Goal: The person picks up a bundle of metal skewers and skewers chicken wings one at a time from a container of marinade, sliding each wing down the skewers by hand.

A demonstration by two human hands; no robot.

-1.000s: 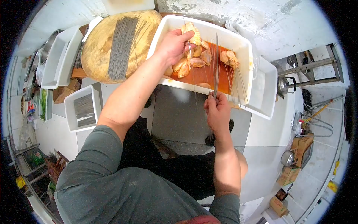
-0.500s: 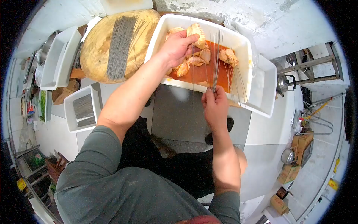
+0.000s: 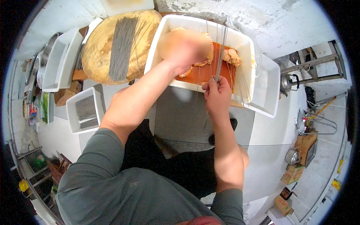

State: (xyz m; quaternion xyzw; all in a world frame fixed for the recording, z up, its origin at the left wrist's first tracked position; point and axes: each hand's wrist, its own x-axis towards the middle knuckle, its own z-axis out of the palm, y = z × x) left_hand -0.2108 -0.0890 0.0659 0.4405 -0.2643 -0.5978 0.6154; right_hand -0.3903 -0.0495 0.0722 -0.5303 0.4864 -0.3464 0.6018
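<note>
My left hand (image 3: 184,52) is over the white tub (image 3: 150,56), its fingers partly smeared by a blur. A pale chicken wing (image 3: 208,40) shows past its fingertips, in its grip. My right hand (image 3: 219,93) is closed around a bundle of thin metal skewers (image 3: 221,56) at the tub's near rim. They point up and away across the tub, with several fanned out to the sides. Reddish marinade (image 3: 222,73) covers the tub's bottom, and another chicken piece (image 3: 231,57) lies in it on the right. More chicken is partly hidden under my left hand.
A round wooden chopping block (image 3: 95,48) left of the tub carries a pile of skewers (image 3: 123,48). A small white bin (image 3: 71,112) holds more skewers. Another white tray (image 3: 270,90) sits under the tub's right side. A kettle (image 3: 285,83) stands farther right.
My left hand has moved slightly right and down with the chicken wing, and is now blurred. My right hand's skewers stand a little farther right, still held.
</note>
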